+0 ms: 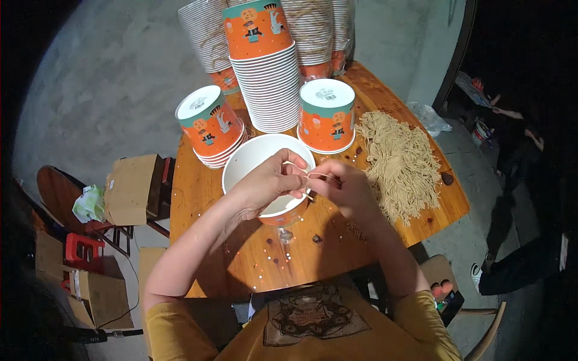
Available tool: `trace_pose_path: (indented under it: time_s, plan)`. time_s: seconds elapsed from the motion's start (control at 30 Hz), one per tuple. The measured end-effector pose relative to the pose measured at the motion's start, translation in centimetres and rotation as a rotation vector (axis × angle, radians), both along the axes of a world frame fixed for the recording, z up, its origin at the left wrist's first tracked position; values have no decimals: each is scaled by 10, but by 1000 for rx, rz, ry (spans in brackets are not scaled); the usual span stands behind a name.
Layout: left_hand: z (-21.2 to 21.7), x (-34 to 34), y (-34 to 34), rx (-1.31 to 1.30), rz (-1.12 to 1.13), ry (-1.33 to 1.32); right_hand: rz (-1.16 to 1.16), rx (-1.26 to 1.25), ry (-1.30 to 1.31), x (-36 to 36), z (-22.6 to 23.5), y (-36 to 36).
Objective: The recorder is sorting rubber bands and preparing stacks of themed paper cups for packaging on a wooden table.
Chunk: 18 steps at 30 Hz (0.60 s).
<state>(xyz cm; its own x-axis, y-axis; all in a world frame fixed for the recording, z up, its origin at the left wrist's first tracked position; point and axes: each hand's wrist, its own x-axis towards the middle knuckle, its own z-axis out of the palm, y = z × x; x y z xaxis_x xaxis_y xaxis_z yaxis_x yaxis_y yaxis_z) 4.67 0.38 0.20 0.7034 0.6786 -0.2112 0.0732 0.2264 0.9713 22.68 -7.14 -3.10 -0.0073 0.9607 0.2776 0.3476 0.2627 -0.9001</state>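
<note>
A pale cord (325,175) is held above the bench (289,265), over the right side of an open tub (242,165) standing upright, well in from the near edge. The left hand (280,177) pinches the cord between thumb and fingers; the right hand (343,186) pinches it too, just beside. A heap of tan cords (397,165) lies along the right edge. Behind the open tub rises a tall tub stack (265,90), between an upside-down left stack (208,132) near the left edge and an upside-down right stack (327,123).

The head view looks down from close above the left hand (269,183) and right hand (351,191).
</note>
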Motion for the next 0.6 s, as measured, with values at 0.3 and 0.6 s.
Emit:
trace_pose_path:
  time_s: [0.3,0.6]
  plan:
    - [3,-4,-2,-75,-7,-2,-74,65,-103,-8,3,0]
    - [-2,2,-6,60,-29,35,-73,144,44,-8,-12,6]
